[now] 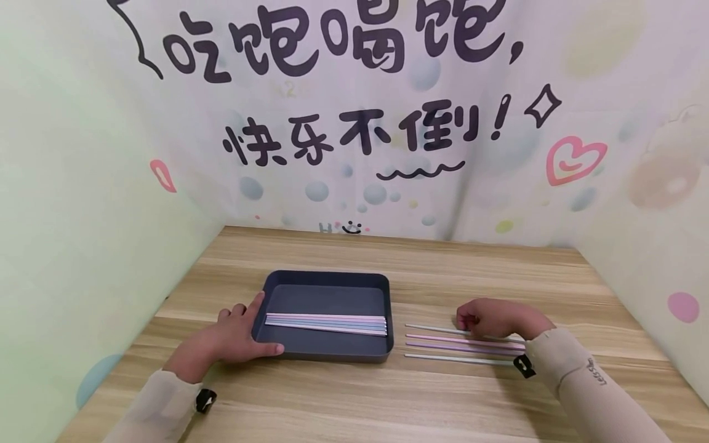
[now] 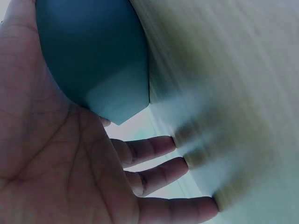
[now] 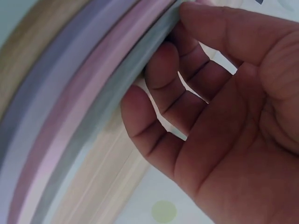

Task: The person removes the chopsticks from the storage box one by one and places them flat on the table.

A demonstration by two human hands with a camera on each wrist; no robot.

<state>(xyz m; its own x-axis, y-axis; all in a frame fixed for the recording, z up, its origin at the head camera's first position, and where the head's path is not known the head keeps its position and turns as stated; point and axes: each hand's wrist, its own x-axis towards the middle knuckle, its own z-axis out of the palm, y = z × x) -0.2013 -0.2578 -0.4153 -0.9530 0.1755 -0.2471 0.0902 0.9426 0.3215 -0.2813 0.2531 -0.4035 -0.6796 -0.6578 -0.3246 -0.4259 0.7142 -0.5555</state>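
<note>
A dark grey tray lies on the table with a bundle of pink, blue and pale chopsticks inside. My left hand rests at its left end, thumb over the near corner and index finger along the side wall; the other fingers point straight down to the tabletop. To the right of the tray, several chopsticks lie side by side. My right hand pinches the farthest one, a grey-green chopstick, fingers curled. Nearer lie a pink chopstick, a purple chopstick and a pale green chopstick.
The wood-grain table meets a printed cloth backdrop behind the tray. Pale side walls stand to the left and right. A black strap piece shows at the left wrist, another at the right.
</note>
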